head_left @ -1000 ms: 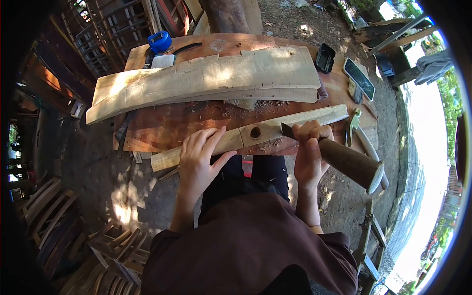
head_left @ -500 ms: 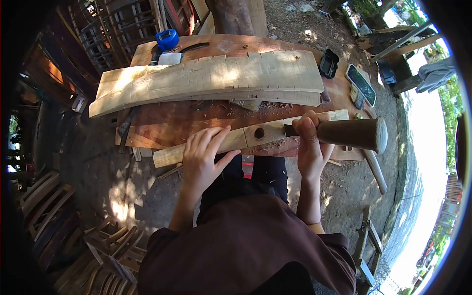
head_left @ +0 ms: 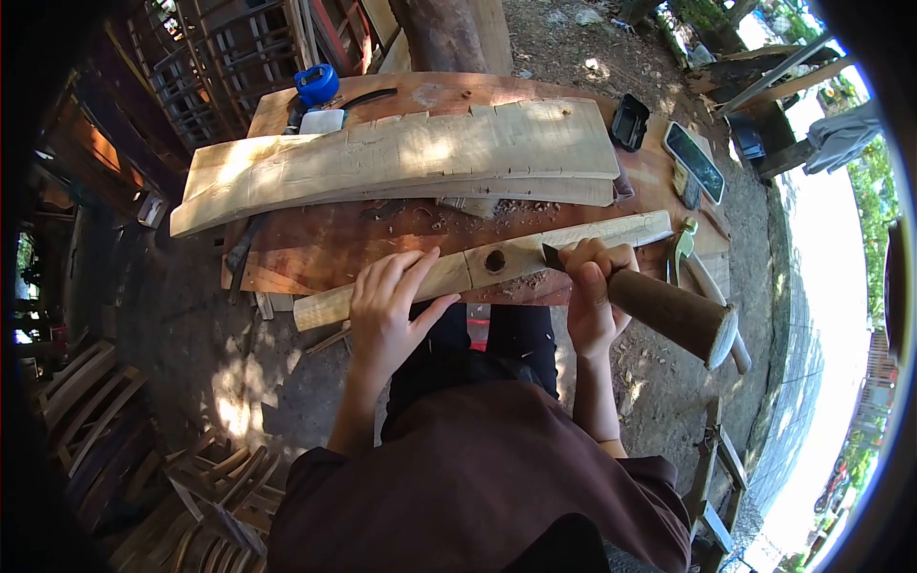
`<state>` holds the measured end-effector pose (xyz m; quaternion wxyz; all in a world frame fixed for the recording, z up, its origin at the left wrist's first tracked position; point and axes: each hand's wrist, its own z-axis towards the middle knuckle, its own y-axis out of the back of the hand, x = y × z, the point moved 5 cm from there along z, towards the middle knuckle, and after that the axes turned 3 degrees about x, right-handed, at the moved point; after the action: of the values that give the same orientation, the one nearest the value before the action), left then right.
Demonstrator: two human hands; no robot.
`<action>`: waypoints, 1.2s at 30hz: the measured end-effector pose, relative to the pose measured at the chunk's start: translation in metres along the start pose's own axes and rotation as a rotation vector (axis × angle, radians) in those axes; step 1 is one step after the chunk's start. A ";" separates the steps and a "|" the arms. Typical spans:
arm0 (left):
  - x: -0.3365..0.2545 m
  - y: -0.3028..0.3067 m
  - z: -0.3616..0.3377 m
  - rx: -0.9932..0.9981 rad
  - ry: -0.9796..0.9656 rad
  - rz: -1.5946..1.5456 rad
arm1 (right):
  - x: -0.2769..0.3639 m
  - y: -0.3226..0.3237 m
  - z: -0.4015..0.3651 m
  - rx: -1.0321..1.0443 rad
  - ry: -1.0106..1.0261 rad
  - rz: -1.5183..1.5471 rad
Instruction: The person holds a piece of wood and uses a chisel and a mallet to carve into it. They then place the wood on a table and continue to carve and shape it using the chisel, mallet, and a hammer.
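Note:
A long pale wooden piece [head_left: 439, 276] with a dark round hole lies along the near edge of the reddish workbench [head_left: 315, 253]. My left hand [head_left: 390, 301] rests on its left part, fingers spread over the top and thumb apart. In my right hand [head_left: 597, 286] is a tool with a thick brown handle [head_left: 673, 315]; the fingers wrap round its front end. Its dark blade [head_left: 552, 257] points at the wood, right of the hole. Small shavings [head_left: 525, 286] lie around it.
Stacked pale boards [head_left: 401, 158] span the bench behind. A blue tape measure [head_left: 316, 85], black case [head_left: 629, 122], phone [head_left: 693, 162], brush [head_left: 686, 188] and hammer [head_left: 684, 244] lie around them. Wooden chair frames [head_left: 224, 482] stand on the floor at lower left.
The tool's handle end has swung down towards me, and my right hand has shifted slightly down and left. More of the wood's right part shows. My left hand stays on the wood.

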<state>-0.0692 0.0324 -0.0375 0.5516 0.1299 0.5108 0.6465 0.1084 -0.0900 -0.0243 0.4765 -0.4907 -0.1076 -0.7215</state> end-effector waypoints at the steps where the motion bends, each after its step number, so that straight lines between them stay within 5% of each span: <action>1: 0.000 0.000 0.000 0.001 0.000 0.003 | 0.000 -0.001 0.000 0.005 0.003 -0.005; 11: -0.007 0.006 0.016 0.026 -0.036 -0.133 | 0.000 -0.002 0.001 -0.077 0.030 -0.077; 19: -0.140 0.025 0.099 -0.135 -0.585 -1.076 | 0.009 0.007 -0.027 -0.093 -0.049 -0.169; 22: -0.175 0.000 0.112 -0.041 -0.580 -1.093 | 0.024 0.035 -0.034 -0.044 -0.027 -0.360; 23: -0.176 -0.006 0.116 0.201 -0.392 -1.159 | 0.018 0.036 -0.021 -0.031 -0.019 -0.429; 32: -0.160 -0.004 0.115 -0.031 -0.408 -1.040 | 0.017 0.075 -0.041 0.152 0.019 -0.943; 34: -0.149 -0.014 0.118 -0.044 -0.369 -1.082 | 0.040 0.119 -0.034 0.053 -0.082 -0.924; 36: -0.148 -0.013 0.118 -0.001 -0.342 -1.147 | 0.064 0.139 -0.016 0.029 -0.156 -1.482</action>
<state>0.0777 -0.0331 0.0627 0.8870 -0.0649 0.4031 0.2159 0.2048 -0.2099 -0.0234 -0.1378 -0.3329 -0.4533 -0.8153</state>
